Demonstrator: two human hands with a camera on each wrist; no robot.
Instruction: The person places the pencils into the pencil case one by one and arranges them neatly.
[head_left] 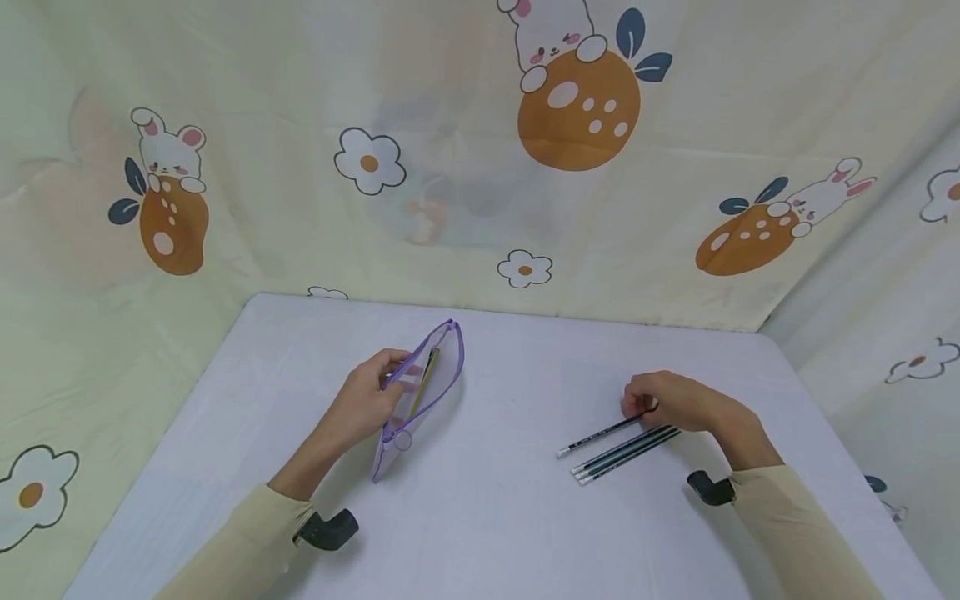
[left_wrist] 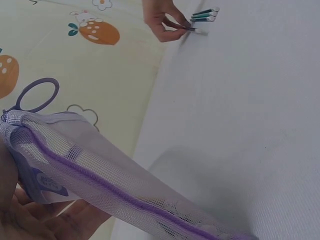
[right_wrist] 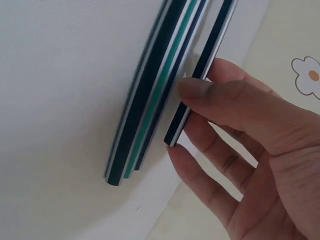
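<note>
Cream cloth (head_left: 450,100) printed with rabbits, orange fruit and flowers is hung behind a purple-edged mesh pouch (left_wrist: 120,175), from which every place below is told. A white surface (head_left: 487,525) is spread under the pouch and well out to both sides. Beige sleeves (head_left: 813,533) are reached in over it, one to the left of the pouch and one far to the right. By the left hand (head_left: 363,404) the pouch itself is gripped at its left side, with its mouth held apart; whether its base is resting on the surface cannot be told. Well to the right of the pouch, a single dark pencil (head_left: 600,435) is pinched between thumb and fingers in the right hand's grip (head_left: 678,400). Just beside that pencil, three more pencils (head_left: 626,452) are laid together, white ends pointed towards the pouch. Inside the pouch, a slim yellow item (head_left: 425,382), probably a pencil, is leaned. At the pouch's near end a zip ring (left_wrist: 56,89) is hung.

The neighbouring pencils could be set rolling if brushed by the knuckles. The single pencil, pinched close to one end, could be swivelled or dropped. If the left hand were loosened, the soft mouth could be closed or the pouch tipped over.
</note>
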